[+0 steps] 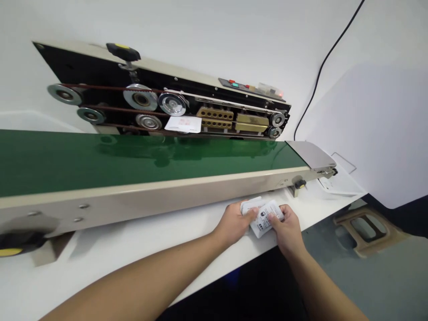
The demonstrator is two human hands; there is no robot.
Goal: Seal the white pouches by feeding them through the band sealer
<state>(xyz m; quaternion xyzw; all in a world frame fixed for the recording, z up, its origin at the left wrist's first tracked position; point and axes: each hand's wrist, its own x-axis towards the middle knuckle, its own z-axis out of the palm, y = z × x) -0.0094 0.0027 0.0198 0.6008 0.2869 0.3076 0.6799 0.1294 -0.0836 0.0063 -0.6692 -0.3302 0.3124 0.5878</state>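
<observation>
My left hand [233, 223] and my right hand [286, 231] are close together over the white table's front edge, both gripping a small stack of white printed packets [264, 219]. The fingers of both hands are closed on the stack and partly hide it. Just behind my hands runs the beige side rail [140, 191] of a green conveyor belt [133, 160]. Beyond the belt stands a band sealer [214, 111] with exposed pulleys, belts and brass heating blocks. A white packet [183, 124] stands against its belts, above the conveyor, out of reach of my hands.
A white table [110, 267] carries the conveyor, with a black knob [300, 183] on the rail's end. A black cable [321, 71] runs up the white wall. A thin white sheet [337, 183] lies at the table's right end. Below the table is a grey floor.
</observation>
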